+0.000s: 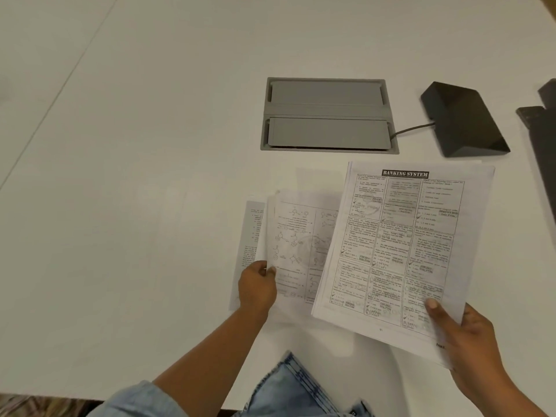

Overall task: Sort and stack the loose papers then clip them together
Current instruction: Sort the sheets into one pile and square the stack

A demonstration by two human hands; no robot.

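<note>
My right hand (469, 341) grips the lower right corner of a sheaf of papers (400, 251) whose top sheet is headed "BANKING SYSTEM", held tilted above the white table (150, 176). My left hand (257, 285) pinches the left edge of a sheet with chemistry diagrams (298, 236), lifted slightly and partly under the sheaf. Another printed sheet (251, 236) lies flat beneath it, showing at the left. No clip is visible.
A grey recessed cable box (328, 115) sits in the table beyond the papers. A black wedge-shaped device (463, 118) with a cable stands to its right. Dark objects (541, 139) lie at the right edge. Denim clothing (288, 386) shows at the table's near edge.
</note>
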